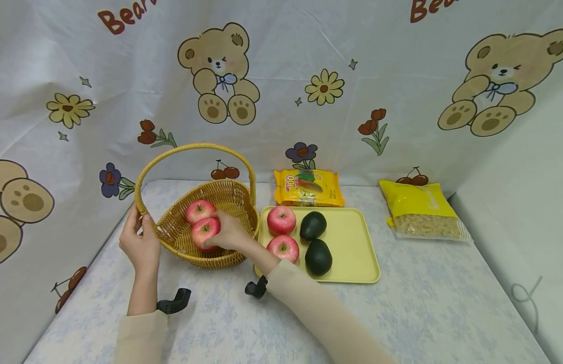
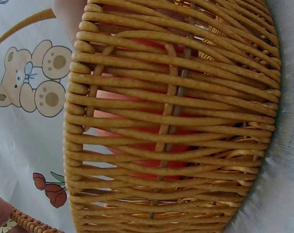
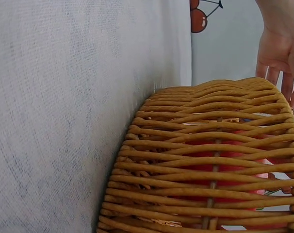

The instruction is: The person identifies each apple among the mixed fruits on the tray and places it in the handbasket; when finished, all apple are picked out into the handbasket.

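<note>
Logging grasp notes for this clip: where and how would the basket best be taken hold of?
Probably at the top of the handle, from above: it arches high over the basket, clear of the apples inside, and lifting mid-arch should help keep everything level.

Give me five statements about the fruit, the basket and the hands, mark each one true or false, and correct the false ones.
1. The right hand holds a red apple inside the wicker basket. True.
2. The left hand is at the left end of the handle. True.
3. The handle is folded flat. False: it arches up above the wicker basket.
4. Two avocados lie on the yellow tray. True.
5. Three apples lie on the yellow tray. False: only two apples lie there.
</note>
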{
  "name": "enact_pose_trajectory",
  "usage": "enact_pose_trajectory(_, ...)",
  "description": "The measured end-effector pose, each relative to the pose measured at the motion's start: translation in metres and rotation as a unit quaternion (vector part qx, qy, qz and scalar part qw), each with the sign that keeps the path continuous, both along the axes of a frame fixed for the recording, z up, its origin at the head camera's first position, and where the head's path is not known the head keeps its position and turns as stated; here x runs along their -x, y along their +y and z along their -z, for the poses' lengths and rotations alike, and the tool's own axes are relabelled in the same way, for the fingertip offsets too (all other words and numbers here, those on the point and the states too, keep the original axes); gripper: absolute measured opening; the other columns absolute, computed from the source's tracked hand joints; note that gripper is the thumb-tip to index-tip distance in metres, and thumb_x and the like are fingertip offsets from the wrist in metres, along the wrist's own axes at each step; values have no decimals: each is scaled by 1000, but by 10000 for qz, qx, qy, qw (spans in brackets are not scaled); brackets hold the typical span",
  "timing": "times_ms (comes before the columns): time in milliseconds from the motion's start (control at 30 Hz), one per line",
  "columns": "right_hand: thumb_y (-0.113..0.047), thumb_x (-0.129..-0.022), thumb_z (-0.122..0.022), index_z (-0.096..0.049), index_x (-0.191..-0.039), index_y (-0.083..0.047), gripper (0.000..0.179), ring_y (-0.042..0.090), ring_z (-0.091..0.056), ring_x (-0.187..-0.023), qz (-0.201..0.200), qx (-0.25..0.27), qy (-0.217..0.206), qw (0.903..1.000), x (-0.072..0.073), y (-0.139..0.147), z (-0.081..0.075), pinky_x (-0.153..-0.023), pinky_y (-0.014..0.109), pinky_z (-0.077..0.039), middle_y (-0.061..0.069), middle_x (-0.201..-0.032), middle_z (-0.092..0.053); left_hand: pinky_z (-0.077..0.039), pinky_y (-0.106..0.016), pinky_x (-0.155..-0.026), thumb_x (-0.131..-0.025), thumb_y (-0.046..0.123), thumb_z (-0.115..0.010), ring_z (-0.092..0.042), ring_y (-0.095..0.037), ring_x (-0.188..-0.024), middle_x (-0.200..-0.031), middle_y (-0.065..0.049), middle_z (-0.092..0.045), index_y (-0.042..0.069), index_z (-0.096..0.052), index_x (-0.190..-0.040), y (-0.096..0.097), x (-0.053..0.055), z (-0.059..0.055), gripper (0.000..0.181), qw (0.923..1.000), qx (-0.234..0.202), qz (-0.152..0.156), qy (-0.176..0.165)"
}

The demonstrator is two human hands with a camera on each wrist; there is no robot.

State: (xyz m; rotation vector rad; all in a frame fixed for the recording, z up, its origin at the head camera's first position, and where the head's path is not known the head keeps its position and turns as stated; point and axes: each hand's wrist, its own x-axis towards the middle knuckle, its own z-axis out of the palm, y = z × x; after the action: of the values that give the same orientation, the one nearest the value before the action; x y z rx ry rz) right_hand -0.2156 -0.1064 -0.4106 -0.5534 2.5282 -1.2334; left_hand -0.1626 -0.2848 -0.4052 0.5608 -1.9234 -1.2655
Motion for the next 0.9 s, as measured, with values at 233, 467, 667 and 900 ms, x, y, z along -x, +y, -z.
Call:
enact_pose_trajectory(233, -28, -72, -86, -49, -138, -12, 77, 20, -56, -114, 52, -113, -37, 9999, 2, -7, 4, -92, 31, -48, 3, -125, -61, -42, -12, -76, -102, 17, -49, -60, -10, -112, -137, -5, -60, 20, -51, -144, 0, 0, 0, 41, 10000, -18, -31, 4)
enact_pose_trajectory(467, -27, -70, -88, -49, -138, -14, 79, 19, -55, -117, 118, -92, -79, 9999, 3, -10, 6, -94, 31, -47, 2, -127, -60, -42, -12, -77, -102, 17, -49, -60, -9, -112, -137, -5, -60, 21, -51, -143, 0, 1, 0, 41, 10000, -42, -44, -7)
enact_pose_trajectory(667, -28, -72, -87, -48, -139, -14, 79, 20, -55, -117, 21, -118, -63, 9999, 3, -10, 7, -94, 31, -47, 2, -126, -60, -42, -12, -77, -102, 18, -49, -60, -10, -112, -137, -4, -60, 22, -51, -143, 0, 1, 1, 41, 10000, -49, -43, 2)
enact_pose_trajectory(900, -32, -75, -85, -46, -140, -14, 78, 21, -54, -119, -61, -214, -123, 9997, 4, -11, 9, -94, 32, -47, 3, -128, -60, -42, -12, -77, -102, 18, -49, -60, -10, -112, -137, -4, -61, 20, -50, -144, 0, 1, 1, 42, 10000, -39, -58, 16)
